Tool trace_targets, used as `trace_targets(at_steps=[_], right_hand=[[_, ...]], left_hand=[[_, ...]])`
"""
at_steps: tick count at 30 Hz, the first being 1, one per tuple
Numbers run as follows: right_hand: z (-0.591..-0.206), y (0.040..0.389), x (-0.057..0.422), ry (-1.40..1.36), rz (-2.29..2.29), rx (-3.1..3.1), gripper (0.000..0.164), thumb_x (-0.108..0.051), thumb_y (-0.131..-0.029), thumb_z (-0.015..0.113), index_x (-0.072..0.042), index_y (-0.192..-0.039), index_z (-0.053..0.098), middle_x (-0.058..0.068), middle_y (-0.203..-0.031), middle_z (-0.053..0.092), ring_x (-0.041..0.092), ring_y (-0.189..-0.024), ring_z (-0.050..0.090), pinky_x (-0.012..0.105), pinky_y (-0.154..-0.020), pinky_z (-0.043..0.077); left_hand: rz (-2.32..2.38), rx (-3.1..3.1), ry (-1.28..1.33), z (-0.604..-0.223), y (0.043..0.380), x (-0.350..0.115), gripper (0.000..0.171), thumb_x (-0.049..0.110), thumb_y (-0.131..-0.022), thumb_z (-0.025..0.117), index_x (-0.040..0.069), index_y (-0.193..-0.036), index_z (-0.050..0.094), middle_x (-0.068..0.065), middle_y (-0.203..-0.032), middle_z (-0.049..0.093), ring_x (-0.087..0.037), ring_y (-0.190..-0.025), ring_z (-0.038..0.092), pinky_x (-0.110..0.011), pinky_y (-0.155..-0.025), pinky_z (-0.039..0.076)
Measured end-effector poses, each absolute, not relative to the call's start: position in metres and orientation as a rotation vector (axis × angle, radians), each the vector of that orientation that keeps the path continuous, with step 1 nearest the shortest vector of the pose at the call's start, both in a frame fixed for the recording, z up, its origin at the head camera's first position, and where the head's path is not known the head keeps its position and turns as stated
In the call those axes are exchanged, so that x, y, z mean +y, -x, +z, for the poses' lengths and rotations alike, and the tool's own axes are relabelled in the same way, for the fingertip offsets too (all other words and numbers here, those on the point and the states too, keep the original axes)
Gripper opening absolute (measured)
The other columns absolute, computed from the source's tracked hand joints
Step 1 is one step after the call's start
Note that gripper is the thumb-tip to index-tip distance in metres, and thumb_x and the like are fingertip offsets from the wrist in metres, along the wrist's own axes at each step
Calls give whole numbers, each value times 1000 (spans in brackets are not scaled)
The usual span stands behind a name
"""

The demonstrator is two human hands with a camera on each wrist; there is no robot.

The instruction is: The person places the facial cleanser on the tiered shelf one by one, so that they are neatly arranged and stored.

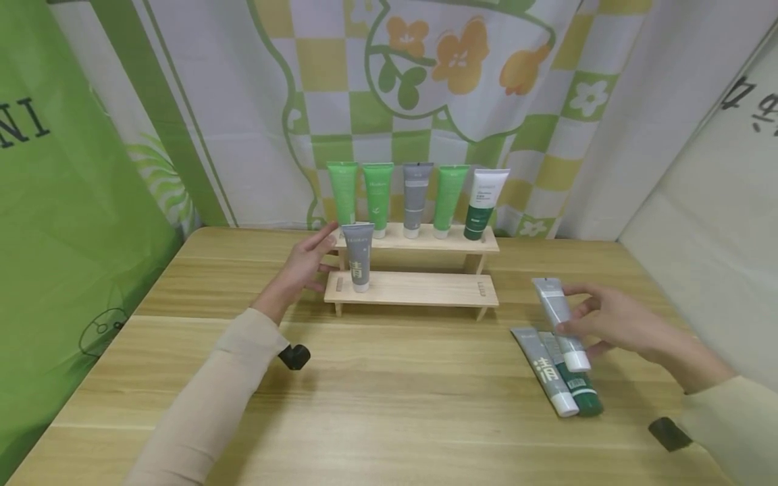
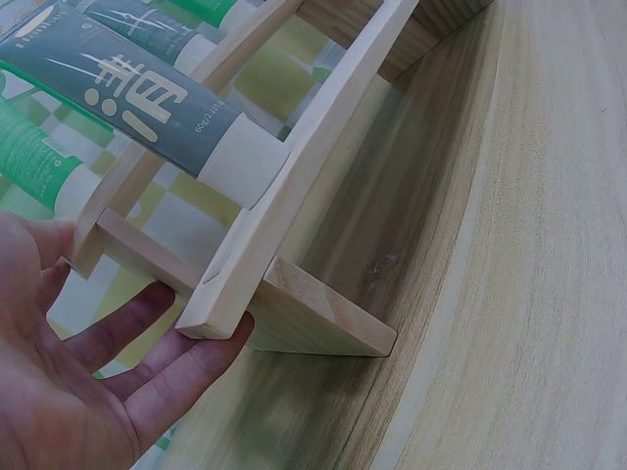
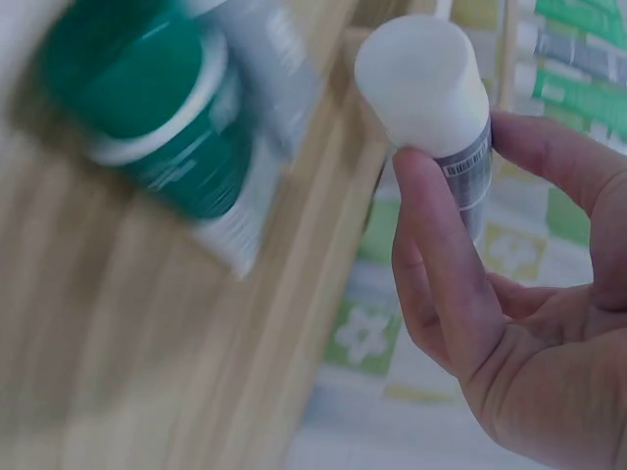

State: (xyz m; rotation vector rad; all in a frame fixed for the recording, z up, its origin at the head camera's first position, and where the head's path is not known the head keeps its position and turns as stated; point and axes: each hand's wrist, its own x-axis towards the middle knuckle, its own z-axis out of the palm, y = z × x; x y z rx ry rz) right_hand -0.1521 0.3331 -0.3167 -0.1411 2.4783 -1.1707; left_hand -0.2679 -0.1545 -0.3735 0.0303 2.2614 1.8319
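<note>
In the head view my right hand (image 1: 620, 324) pinches a grey squeeze tube (image 1: 556, 310) with a white cap, held above the table. The right wrist view shows its white cap (image 3: 416, 78) between thumb and fingers. Under it lie a grey tube (image 1: 543, 371) and a dark green tube (image 1: 586, 395), side by side. My left hand (image 1: 300, 263) touches the left end of a two-step wooden rack (image 1: 425, 290); its fingers (image 2: 186, 377) reach, fairly straight, against the lower step's end. A grey tube (image 1: 358, 256) stands cap down on that lower step, near the left hand.
Along the upper step stand several tubes: green ones (image 1: 378, 196), a grey one (image 1: 416, 199) and a white-and-green one (image 1: 484, 202). Behind the wooden table (image 1: 389, 405) hangs a patterned curtain (image 1: 340, 101). Green cloth (image 1: 73, 202) hangs at the left, a pale wall (image 1: 711, 196) at the right.
</note>
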Motion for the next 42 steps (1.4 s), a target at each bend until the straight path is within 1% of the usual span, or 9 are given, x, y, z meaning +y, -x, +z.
trace_targets(at_steps=[5,10,16,22,26,32,35,39,42], right_hand=[[-308,165,297,146,-1195,2502,91,-24,-88,80,3,-154,23,24,-114,50,29,-85,63,46,-70,61],[-302,176,262,194,-1283,2522,87,-19,-86,81,-1,-153,28,24,-113,51,30,-84,64,47,-68,61],[-297,189,219,266,-1379,2560,82,-10,-86,81,-2,-151,31,25,-112,54,31,-86,65,45,-65,61],[-297,200,182,316,-1495,2567,81,-4,-87,78,-2,-151,29,26,-114,53,34,-93,64,47,-66,61],[-301,205,160,337,-1553,2582,81,-3,-87,78,-3,-151,28,26,-115,52,37,-94,64,47,-67,61],[-312,210,131,319,-1603,2633,81,-2,-85,80,-8,-149,30,20,-112,53,34,-93,65,41,-66,61],[-320,212,120,346,-1607,2687,80,-2,-85,80,-8,-148,30,18,-110,55,31,-93,64,38,-71,60],[-332,216,107,405,-1672,2754,79,0,-84,79,-7,-146,32,16,-108,54,29,-93,61,38,-81,55],[-342,220,100,445,-1763,2781,79,1,-83,80,-7,-145,32,14,-107,53,27,-93,60,37,-83,55]], left_hand=[[1834,2262,-19,-374,268,-155,50,51,-106,41,48,-155,31,-13,-153,41,-42,-122,55,-66,-88,49],[1843,2261,-20,-374,268,-155,51,51,-106,42,47,-155,32,-13,-153,41,-42,-122,54,-66,-87,50],[1867,2243,-4,-374,269,-154,53,50,-106,44,42,-157,31,-15,-155,39,-46,-125,52,-67,-88,49],[1864,2236,-4,-374,270,-155,52,51,-105,44,45,-155,32,-15,-155,38,-46,-125,51,-68,-90,48],[1852,2249,-24,-373,269,-155,52,50,-106,42,45,-156,32,-16,-155,38,-46,-125,51,-66,-88,50],[1849,2260,-23,-373,267,-153,51,49,-106,42,44,-156,32,-15,-154,39,-46,-123,52,-62,-84,53],[1846,2264,-24,-374,268,-153,50,49,-106,42,45,-156,32,-15,-154,39,-46,-122,52,-62,-83,54],[1854,2259,-35,-374,268,-154,50,49,-106,41,45,-156,32,-16,-154,38,-47,-122,52,-63,-84,53],[1862,2250,-36,-374,268,-154,50,50,-106,41,45,-156,32,-15,-155,37,-47,-123,51,-64,-84,52]])
